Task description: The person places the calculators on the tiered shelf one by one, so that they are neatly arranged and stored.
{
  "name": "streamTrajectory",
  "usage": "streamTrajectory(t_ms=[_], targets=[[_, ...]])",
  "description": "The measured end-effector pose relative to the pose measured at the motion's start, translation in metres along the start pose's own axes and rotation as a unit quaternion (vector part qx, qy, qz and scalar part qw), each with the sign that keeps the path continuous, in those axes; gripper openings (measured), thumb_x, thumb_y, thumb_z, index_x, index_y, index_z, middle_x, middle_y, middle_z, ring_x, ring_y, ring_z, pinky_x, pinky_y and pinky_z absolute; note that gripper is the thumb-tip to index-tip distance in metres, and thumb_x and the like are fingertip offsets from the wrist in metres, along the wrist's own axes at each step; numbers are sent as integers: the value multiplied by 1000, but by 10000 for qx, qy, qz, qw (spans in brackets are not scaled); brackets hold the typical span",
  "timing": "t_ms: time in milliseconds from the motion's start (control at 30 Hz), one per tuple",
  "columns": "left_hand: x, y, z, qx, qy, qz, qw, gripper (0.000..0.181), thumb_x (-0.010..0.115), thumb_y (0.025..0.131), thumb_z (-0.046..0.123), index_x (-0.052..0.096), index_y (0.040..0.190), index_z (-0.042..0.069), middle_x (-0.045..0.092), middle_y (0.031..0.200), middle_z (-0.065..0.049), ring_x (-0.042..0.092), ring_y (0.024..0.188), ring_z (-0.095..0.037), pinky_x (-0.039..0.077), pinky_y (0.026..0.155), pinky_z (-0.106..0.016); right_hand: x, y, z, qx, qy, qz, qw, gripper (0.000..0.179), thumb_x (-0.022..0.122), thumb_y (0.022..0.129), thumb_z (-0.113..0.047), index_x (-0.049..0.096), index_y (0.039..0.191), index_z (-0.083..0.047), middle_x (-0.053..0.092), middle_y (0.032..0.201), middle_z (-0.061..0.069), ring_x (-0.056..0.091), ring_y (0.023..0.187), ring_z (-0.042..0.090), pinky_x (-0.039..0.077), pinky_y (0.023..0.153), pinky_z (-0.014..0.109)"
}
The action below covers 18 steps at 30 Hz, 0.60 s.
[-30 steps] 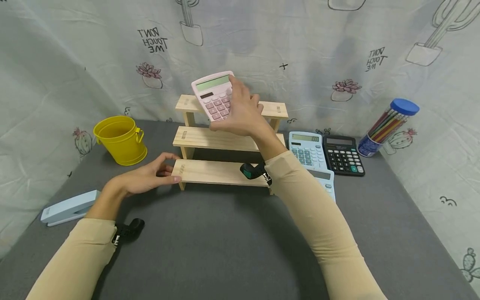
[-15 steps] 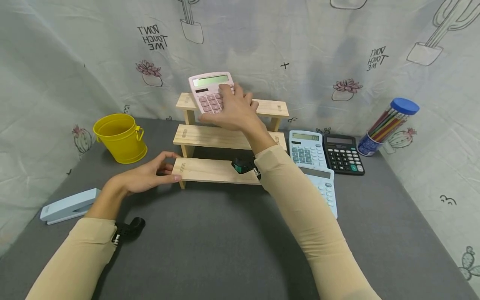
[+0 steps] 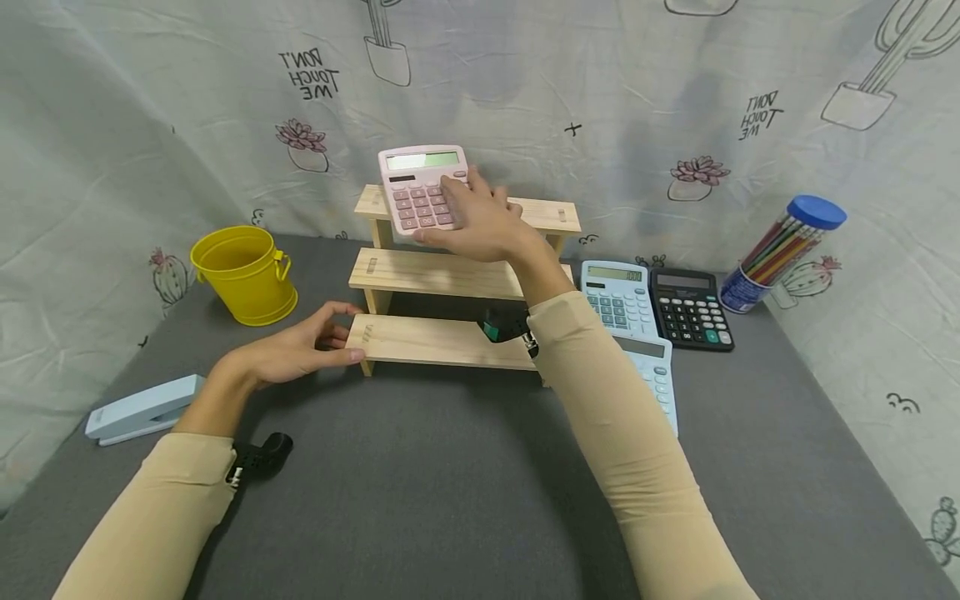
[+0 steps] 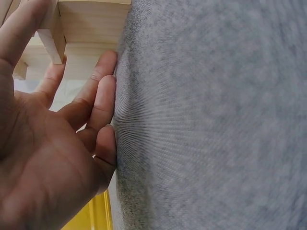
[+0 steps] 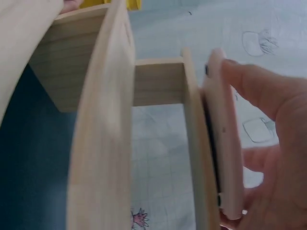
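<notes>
My right hand (image 3: 483,221) holds a pink calculator (image 3: 420,187) by its right side, thumb at the lower edge and fingertips over the keys and upper side. Its face points toward me. In the right wrist view the calculator (image 5: 228,143) appears edge-on, against or very near the top board (image 5: 196,139) of a three-step wooden stand (image 3: 438,340); contact is unclear. My left hand (image 3: 296,350) grips the left end of the lowest step, thumb at the front corner and index finger at the back corner. Its other fingers rest on the grey cloth (image 4: 206,120).
Left of the stand are a yellow bucket (image 3: 251,283) and a light blue stapler (image 3: 142,410). On the right lie two light blue calculators (image 3: 617,296), one partly behind my sleeve, a black calculator (image 3: 692,308) and a tub of pencils (image 3: 780,250). A printed curtain (image 3: 510,100) hangs behind.
My right hand has moved slightly left and down with the pink calculator, which has turned more upright over the top step. The left hand stays at the lowest step.
</notes>
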<state>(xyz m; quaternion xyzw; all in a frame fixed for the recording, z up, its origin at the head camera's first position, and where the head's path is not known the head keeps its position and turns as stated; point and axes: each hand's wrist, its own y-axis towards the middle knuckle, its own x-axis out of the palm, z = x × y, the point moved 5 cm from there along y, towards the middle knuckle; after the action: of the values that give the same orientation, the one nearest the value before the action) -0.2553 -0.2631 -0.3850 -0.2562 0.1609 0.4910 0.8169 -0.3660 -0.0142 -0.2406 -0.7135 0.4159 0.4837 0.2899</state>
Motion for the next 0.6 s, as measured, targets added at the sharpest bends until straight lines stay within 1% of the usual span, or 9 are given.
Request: streamTrajectory(t_ms=[100,200,400,533,600], targets=[[1,1,1,-14,-21,-12,10000,73,69,99,38,22,152,19,50,147,-24,50,134,-38,43,102,-50,2,0,0,84,84,250,9996,98,58,88,-75,18,165,-29,4,173,8,20,148,36,23,113,55],[0,1,0,-22,-48,-11,10000,73,69,99,38,22,152,19,50,147,-25,50,134,-39,43,103,-50,6,3,-5,289,73,482,9984,100,57,86,-79,20,164,-29,8,172,7,21,146,34,23,111,51],[1,-1,0,-54,-69,-24,10000,74,68,100,38,21,153,19,51,147,-24,51,133,-37,43,103,-49,13,6,-13,635,18,704,9955,98,53,86,-81,20,163,-30,7,171,5,20,145,31,22,110,47],[1,-1,0,-64,-44,-15,10000,74,68,100,39,21,153,19,51,146,-24,50,134,-37,42,104,-50,16,6,-16,788,-182,793,9936,98,50,87,-82,19,163,-30,6,172,5,22,144,31,23,110,47],[0,-2,0,-73,-22,3,10000,74,68,100,39,21,154,19,51,147,-24,50,134,-38,42,104,-51,17,5,-17,800,-291,815,9930,99,49,88,-83,17,164,-29,5,172,7,21,145,32,23,111,48]])
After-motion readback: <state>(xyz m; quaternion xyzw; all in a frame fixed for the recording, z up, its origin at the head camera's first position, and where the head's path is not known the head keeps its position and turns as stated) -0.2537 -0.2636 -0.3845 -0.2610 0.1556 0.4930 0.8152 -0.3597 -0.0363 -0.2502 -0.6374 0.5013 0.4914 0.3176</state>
